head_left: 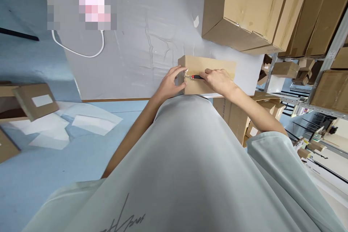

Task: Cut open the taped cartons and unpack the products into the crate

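Note:
A small, long cardboard box lies near the front edge of the grey table, with clear tape along its top seam. My left hand grips the box's left end, thumb on the near side and fingers on the far side. In my right hand is a utility knife with a black and red body. Its tip points left and rests at the taped seam, close to my left fingers. Most of the knife's handle is hidden under my right hand.
A large cardboard box stands at the table's back right. A white cable curves below a blurred patch. Shelves with boxes line the right side. An open carton sits below the table. Paper sheets lie on the floor at left.

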`<state>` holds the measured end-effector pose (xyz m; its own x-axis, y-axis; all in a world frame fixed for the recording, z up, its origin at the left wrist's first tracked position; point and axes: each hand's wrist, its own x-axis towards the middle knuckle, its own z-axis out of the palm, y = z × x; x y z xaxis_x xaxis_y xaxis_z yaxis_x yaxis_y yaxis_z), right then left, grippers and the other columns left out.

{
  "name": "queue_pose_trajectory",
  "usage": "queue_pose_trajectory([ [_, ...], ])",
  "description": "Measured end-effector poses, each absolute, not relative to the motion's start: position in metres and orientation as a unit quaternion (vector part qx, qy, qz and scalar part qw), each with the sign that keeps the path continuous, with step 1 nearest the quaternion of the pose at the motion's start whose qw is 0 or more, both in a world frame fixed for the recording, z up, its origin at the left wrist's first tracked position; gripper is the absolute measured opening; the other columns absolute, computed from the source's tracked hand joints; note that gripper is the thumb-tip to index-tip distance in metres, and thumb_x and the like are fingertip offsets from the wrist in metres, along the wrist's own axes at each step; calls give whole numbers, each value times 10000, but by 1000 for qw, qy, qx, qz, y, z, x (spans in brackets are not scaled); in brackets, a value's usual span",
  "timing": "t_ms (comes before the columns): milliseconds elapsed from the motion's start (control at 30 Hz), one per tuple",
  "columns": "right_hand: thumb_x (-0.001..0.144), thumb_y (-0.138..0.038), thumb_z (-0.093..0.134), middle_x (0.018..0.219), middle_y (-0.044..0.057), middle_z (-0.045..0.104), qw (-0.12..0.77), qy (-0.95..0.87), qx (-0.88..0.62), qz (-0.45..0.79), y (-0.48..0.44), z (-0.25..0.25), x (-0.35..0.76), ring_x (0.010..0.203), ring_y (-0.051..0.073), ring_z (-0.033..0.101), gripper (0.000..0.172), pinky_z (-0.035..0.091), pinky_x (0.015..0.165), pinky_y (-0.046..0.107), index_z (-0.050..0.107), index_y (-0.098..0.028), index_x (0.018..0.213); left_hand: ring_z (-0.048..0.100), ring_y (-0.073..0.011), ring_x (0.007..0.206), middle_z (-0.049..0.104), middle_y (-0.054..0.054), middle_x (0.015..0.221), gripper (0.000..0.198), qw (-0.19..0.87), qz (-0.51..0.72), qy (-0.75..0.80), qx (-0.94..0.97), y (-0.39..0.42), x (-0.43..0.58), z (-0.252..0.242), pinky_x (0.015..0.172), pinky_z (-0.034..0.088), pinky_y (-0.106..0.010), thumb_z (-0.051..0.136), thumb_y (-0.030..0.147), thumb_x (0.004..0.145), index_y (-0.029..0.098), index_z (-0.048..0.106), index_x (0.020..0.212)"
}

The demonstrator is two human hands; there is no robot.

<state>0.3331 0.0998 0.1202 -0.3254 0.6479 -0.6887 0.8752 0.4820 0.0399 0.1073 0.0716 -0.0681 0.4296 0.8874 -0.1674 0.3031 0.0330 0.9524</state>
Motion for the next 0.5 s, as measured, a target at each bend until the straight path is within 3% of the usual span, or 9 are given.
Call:
queue_pose_trajectory([
  [367, 1125, 3, 406, 1371, 213, 802, 341, 796, 470, -171, 102, 112, 394, 1170, 321, 807, 519, 476, 822, 371, 726, -148, 1504, 647, -359, 1533, 583, -101, 1748, 744, 521, 278, 526, 612, 64, 118, -75, 1210, 630, -540, 779, 336, 880, 354, 677, 1617],
  [500, 1146, -15, 413, 1351, 222, 802, 349, 780, 492, -169, 95, 115, 439, 1159, 317, 804, 485, 449, 820, 364, 741, -142, 1480, 680, -357, 1510, 600, -106, 1728, 721, 509, 288, 550, 596, 59, 121, -74, 1209, 641, -546, 794, 389, 899, 360, 678, 1609],
])
